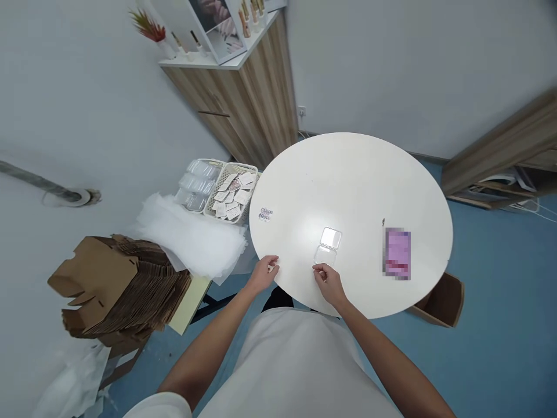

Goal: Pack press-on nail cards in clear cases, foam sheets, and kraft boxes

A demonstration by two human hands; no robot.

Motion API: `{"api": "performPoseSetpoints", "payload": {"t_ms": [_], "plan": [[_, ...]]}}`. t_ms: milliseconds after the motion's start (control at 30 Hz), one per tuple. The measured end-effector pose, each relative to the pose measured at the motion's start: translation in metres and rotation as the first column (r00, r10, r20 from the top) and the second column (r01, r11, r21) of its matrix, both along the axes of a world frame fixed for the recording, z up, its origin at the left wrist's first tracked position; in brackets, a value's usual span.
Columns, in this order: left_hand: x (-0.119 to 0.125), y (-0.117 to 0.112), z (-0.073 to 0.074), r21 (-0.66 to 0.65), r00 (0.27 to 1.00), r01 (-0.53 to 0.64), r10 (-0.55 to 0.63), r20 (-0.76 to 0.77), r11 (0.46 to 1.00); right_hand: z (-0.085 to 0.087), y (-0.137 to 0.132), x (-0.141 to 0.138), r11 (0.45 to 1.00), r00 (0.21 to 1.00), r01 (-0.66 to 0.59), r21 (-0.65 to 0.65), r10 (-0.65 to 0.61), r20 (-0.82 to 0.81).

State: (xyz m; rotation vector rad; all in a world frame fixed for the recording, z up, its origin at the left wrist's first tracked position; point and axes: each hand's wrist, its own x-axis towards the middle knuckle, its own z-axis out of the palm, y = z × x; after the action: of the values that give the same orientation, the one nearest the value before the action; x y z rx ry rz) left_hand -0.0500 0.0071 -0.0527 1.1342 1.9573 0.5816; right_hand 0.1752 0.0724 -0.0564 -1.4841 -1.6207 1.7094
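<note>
A small clear plastic clamshell case [328, 246] lies open on the round white table [348, 174], near the front edge. My right hand [327, 281] rests just below it, fingers curled and pinched at the case's near edge. My left hand [264, 272] sits at the table's front-left rim, fingers curled, with something small and pale between the fingertips that I cannot make out. A small printed sticker or packet [265, 214] lies on the table to the left.
A blurred pink card [397, 253] lies on the table's right side. Left of the table stand a basket of clear cases [196, 184] and a basket of small packets [233, 191], white foam sheets [191, 235] and a stack of flat cardboard boxes [117, 284]. A wooden cabinet [243, 98] stands behind.
</note>
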Motion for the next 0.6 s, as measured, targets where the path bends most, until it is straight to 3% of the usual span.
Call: {"api": "performPoseSetpoints", "payload": {"t_ms": [133, 300, 433, 600], "plan": [[-0.043, 0.015, 0.01, -0.032, 0.98, 0.13, -0.133, -0.151, 0.991, 0.002, 0.013, -0.033, 0.997, 0.997, -0.079, -0.018, 0.079, 0.003], [-0.104, 0.055, 0.011, -0.025, 0.902, 0.236, -0.229, -0.366, 0.971, -0.007, 0.029, -0.086, 0.996, 0.993, -0.094, 0.008, 0.093, 0.072], [-0.14, 0.096, 0.006, -0.065, 0.865, 0.396, -0.396, -0.309, 0.916, -0.019, 0.049, -0.13, 0.977, 0.967, -0.157, 0.147, 0.122, 0.223], [-0.164, 0.139, 0.0, -0.145, 0.811, 0.496, -0.517, -0.275, 0.856, -0.029, 0.082, -0.175, 0.922, 0.89, -0.295, 0.251, 0.169, 0.425]]}}
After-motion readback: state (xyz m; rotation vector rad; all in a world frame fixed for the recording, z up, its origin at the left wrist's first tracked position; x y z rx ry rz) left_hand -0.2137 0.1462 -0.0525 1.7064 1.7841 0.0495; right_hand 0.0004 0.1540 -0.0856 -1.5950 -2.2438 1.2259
